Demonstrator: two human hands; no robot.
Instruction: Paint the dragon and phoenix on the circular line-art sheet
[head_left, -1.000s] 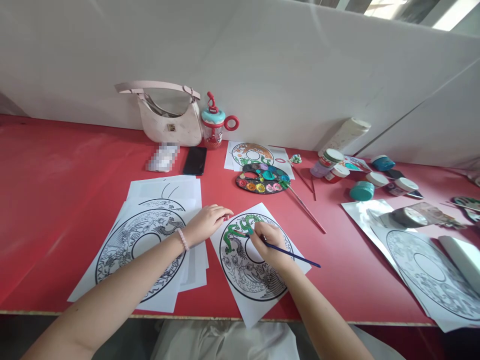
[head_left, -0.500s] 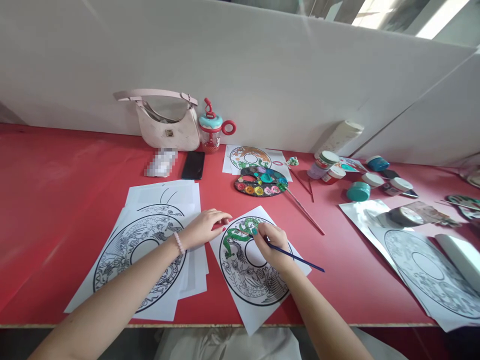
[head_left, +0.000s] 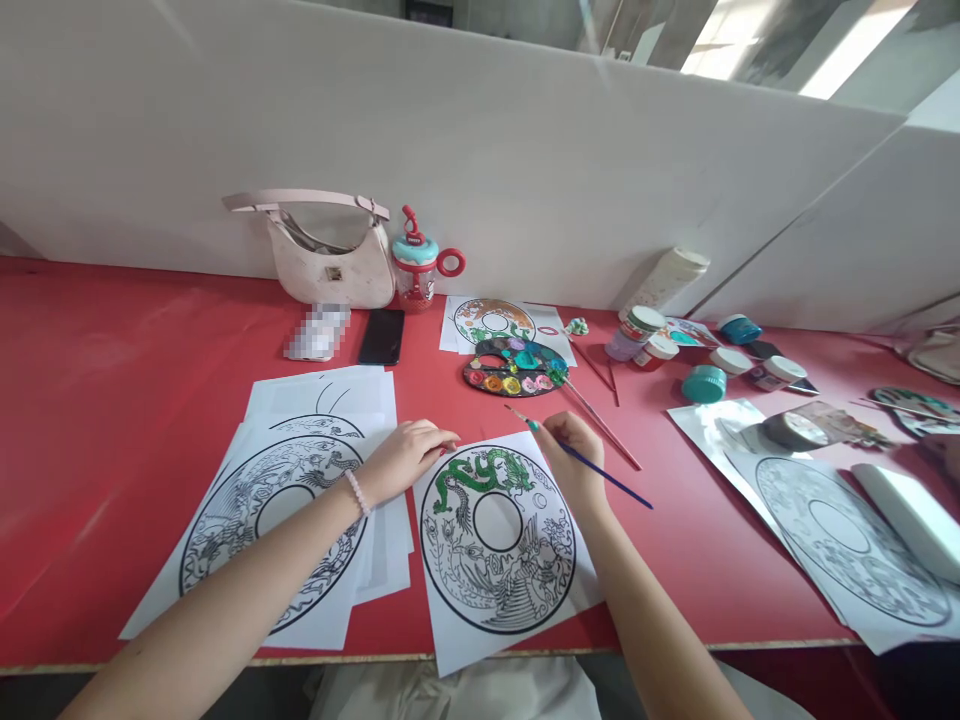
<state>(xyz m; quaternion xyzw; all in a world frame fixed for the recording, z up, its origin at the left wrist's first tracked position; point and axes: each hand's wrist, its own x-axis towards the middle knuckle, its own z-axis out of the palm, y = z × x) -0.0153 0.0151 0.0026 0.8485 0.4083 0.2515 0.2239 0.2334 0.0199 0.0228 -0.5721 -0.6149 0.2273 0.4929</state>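
Note:
A white sheet with a round line drawing (head_left: 499, 590) lies in front of me, its dragon painted green at the upper left. My left hand (head_left: 409, 458) rests by the sheet's upper left corner, fingers together and slightly bent; whether they hold anything is hidden. My right hand (head_left: 576, 455) pinches a blue-handled brush (head_left: 611, 480) above the sheet's upper right edge. The brush tip points up and left, off the paper, below the paint palette (head_left: 487, 380) with its several colours. A second brush (head_left: 604, 425) leans on the palette's right side.
Line-drawn sheets (head_left: 300, 590) lie under my left forearm. Behind are a pink bag (head_left: 334, 270), a phone (head_left: 381, 337), a red-and-blue cup (head_left: 415, 270) and a coloured drawing (head_left: 495, 318). Paint jars (head_left: 703, 384), more sheets (head_left: 847, 540) and a white box (head_left: 907, 520) stand or lie at right.
My right hand has lifted the brush off the green dragon and moved up and right, towards the palette. The sheet has turned and lies straighter. My left hand has barely moved.

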